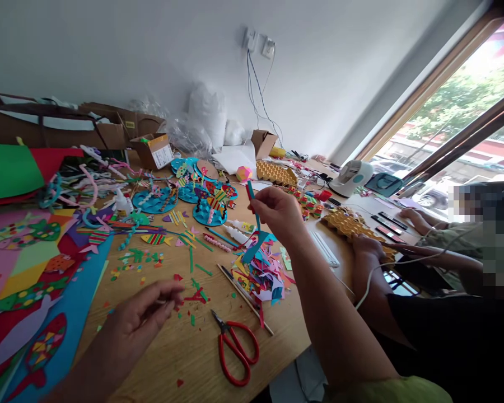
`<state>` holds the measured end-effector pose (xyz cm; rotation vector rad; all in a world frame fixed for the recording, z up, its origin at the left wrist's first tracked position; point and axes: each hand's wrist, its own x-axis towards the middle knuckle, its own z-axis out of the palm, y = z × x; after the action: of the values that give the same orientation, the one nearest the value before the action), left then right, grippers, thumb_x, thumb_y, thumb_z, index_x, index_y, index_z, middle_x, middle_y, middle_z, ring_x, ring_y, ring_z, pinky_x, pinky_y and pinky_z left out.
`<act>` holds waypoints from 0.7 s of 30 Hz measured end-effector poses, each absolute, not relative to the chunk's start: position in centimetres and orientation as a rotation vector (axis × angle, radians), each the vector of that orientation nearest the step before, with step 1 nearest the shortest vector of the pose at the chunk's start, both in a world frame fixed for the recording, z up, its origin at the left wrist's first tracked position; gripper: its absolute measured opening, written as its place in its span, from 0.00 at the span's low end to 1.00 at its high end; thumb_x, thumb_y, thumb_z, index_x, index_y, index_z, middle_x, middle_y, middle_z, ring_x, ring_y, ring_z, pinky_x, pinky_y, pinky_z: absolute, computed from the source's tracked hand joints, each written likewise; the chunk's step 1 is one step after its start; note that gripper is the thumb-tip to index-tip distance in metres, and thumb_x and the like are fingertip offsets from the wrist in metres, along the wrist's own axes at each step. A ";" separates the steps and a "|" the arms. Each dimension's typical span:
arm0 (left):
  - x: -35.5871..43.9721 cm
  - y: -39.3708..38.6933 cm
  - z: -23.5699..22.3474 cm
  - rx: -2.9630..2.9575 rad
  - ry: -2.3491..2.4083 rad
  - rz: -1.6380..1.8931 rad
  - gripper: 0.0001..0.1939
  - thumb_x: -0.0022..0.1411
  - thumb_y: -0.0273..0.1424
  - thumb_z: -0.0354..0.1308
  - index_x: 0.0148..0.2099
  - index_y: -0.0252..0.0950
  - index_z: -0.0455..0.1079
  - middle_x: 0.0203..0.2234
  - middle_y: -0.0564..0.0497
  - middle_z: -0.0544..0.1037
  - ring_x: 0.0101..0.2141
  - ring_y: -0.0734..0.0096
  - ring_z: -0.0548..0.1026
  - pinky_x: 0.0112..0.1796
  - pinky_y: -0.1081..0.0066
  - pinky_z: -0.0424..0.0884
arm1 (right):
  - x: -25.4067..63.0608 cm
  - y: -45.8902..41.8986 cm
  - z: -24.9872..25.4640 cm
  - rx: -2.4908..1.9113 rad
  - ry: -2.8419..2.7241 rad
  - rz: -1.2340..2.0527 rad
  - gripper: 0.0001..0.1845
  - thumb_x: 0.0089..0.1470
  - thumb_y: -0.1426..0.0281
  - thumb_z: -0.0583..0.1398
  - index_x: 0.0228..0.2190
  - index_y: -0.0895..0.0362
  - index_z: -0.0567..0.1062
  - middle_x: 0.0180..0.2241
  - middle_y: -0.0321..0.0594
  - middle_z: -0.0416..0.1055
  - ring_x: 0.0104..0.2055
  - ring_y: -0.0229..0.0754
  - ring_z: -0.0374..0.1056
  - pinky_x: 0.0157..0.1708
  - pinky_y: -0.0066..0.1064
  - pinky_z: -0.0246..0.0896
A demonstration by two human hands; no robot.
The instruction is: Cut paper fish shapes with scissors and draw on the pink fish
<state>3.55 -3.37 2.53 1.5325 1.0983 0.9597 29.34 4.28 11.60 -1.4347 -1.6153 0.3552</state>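
My right hand point(277, 212) is raised over the table, thumb and fingers pinching a narrow blue paper strip point(252, 196) that has a red edge beside it near the fingertips. Below it is a heap of colourful paper scraps point(266, 271). Lower left, my left hand point(145, 316) hovers with loosely bent fingers, the thumb a little apart from them; nothing shows in its grasp. Small red and green paper bits point(199, 294) are scattered by its fingertips. Red-handled scissors point(235, 347) lie between my hands, blades pointing up-left, near a thin wooden stick point(246, 299).
Paper fish point(155, 239), white glue bottles point(237, 235) and blue decorated discs point(210, 212) spread across the table. Coloured felt-like sheets point(90, 285) cover the left side. Cardboard boxes point(153, 151) stand along the wall. At right, another person's arms point(369, 263) reach near yellow honeycomb-like trays point(348, 224).
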 end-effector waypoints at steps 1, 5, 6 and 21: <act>4.0 -2.5 3.6 1.521 1.096 0.962 0.14 0.49 0.37 0.58 0.39 0.40 0.73 0.30 0.51 0.80 0.32 0.64 0.77 0.29 0.73 0.74 | 29.1 4.3 11.5 -1.442 -1.656 0.376 0.05 0.45 0.69 0.57 0.23 0.58 0.68 0.19 0.33 0.66 0.19 0.32 0.57 0.19 0.25 0.49; 7.2 1.7 6.6 1.447 1.027 1.047 0.18 0.48 0.35 0.59 0.44 0.39 0.71 0.37 0.50 0.76 0.31 0.69 0.73 0.31 0.73 0.71 | 27.8 4.0 11.3 -1.450 -1.811 0.476 0.05 0.46 0.69 0.57 0.22 0.58 0.69 0.17 0.31 0.62 0.19 0.31 0.55 0.19 0.24 0.47; 8.1 2.7 7.0 1.404 0.969 1.061 0.19 0.49 0.34 0.59 0.45 0.39 0.70 0.37 0.51 0.75 0.30 0.71 0.73 0.30 0.74 0.70 | 27.5 4.0 11.3 -1.453 -1.841 0.497 0.05 0.46 0.70 0.57 0.23 0.57 0.70 0.16 0.30 0.61 0.19 0.31 0.54 0.19 0.24 0.46; 12.6 6.5 5.7 1.079 0.778 1.280 0.09 0.45 0.32 0.63 0.24 0.34 0.66 0.17 0.58 0.70 0.21 0.79 0.68 0.25 0.78 0.66 | 27.4 5.9 7.4 -1.374 -1.857 0.847 0.09 0.46 0.65 0.59 0.31 0.57 0.72 0.19 0.29 0.62 0.20 0.31 0.56 0.19 0.22 0.49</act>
<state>12.62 6.48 5.70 1.0786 0.7779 1.2803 27.40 5.93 7.44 -1.3740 -1.8568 0.8474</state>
